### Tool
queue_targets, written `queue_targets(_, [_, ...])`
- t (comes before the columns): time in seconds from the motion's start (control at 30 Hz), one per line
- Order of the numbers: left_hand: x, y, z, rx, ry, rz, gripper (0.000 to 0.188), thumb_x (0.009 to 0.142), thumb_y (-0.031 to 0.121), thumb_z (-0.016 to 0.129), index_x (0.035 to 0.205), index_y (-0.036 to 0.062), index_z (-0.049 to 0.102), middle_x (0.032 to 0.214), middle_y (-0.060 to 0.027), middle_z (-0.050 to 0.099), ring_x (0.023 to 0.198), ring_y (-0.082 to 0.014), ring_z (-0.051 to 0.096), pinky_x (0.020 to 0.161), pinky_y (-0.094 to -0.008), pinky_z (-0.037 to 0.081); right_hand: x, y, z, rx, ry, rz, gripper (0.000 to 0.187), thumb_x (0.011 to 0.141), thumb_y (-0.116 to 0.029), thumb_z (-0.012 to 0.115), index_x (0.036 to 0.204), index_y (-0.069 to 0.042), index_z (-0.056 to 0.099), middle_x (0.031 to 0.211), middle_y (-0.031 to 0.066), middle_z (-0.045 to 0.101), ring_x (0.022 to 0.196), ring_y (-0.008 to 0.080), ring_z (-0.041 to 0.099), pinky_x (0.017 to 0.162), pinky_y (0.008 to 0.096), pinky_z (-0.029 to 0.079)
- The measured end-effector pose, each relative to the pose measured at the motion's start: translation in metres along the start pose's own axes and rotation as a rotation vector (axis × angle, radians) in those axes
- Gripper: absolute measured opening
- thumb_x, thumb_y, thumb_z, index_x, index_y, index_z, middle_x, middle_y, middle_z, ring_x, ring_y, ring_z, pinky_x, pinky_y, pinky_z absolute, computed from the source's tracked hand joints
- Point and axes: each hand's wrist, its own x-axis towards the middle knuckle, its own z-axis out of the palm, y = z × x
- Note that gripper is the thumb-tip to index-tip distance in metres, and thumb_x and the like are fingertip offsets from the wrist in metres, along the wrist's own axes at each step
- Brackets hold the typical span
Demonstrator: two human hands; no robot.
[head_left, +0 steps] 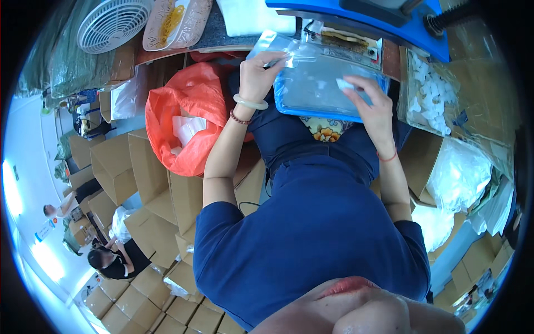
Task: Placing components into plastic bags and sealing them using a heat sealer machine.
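My left hand (257, 78) is closed, pinching a clear plastic bag (269, 42) by its edge over the left side of a blue tray. My right hand (371, 101) holds a small whitish piece (344, 84) between thumb and fingertips, above the tray's right part and apart from the bag. The blue tray (320, 113) rests on my lap, with something clear or greyish inside that I cannot make out. To the right, a box lined with clear plastic (410, 111) contains many small white plastic pieces (433, 94).
A blue machine (384, 25) stands on the bench ahead. White baskets (114, 25) sit at the bench's far left. An open red sack (192, 92) with white scraps hangs at my left. Cardboard boxes (114, 167) crowd the floor; two other people (119, 261) are farther left.
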Motion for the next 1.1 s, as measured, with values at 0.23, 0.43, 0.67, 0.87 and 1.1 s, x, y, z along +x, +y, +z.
queue_targets(0.23, [-0.007,0.056,0.004,-0.323,-0.203,-0.125,0.02,0.084,0.005,0.075,0.103,-0.0016,0.073,0.095,-0.0062,0.073,0.087,-0.0087,0.065,0.079,-0.0225,0.051,0.04,-0.039,-0.016,-0.05,-0.022,-0.323,0.022,0.082,-0.007,0.074,0.103,-0.003,0.069,0.106,0.009,0.07,0.098,0.0234,0.065,0.087,0.0324,0.05])
queue_targets(0.43, [0.0,0.051,0.012,-0.602,-0.731,-0.348,0.022,0.092,0.015,0.069,0.103,-0.0033,0.072,0.093,-0.0086,0.073,0.083,-0.0121,0.067,0.077,-0.0246,0.053,0.05,-0.03,-0.042,-0.238,-0.376,-0.241,0.025,0.087,-0.016,0.07,0.109,-0.004,0.066,0.101,0.0116,0.069,0.099,0.0285,0.065,0.084,0.0355,0.051])
queue_targets(0.67, [0.015,0.014,0.066,-1.018,-0.504,-0.64,0.022,0.092,0.008,0.065,0.109,-0.0043,0.069,0.104,-0.0128,0.072,0.094,-0.0189,0.069,0.082,-0.0306,0.056,0.045,0.005,-0.049,-0.33,0.05,0.055,0.025,0.093,-0.021,0.063,0.113,-0.006,0.064,0.103,0.0137,0.068,0.091,0.0325,0.066,0.08,0.0358,0.051])
queue_targets(0.87, [0.044,0.013,0.084,-1.132,-0.473,-0.765,0.028,0.093,0.009,0.064,0.117,-0.0053,0.062,0.113,-0.0155,0.069,0.103,-0.021,0.067,0.087,-0.0334,0.056,-0.015,0.037,-0.11,-0.978,-0.135,0.301,0.024,0.092,-0.01,0.059,0.116,-0.007,0.062,0.11,0.0156,0.066,0.101,0.0367,0.063,0.08,0.0446,0.05])
queue_targets(1.1, [0.056,-0.003,0.045,-0.314,-0.092,-0.255,0.032,0.09,0.022,0.071,0.108,-0.0033,0.069,0.086,-0.0101,0.072,0.077,-0.0196,0.068,0.072,-0.0328,0.055,0.0,0.074,-0.101,-0.797,0.232,0.15,0.04,0.091,-0.021,0.067,0.123,0.0,0.056,0.116,0.0171,0.066,0.099,0.0336,0.065,0.087,0.037,0.05])
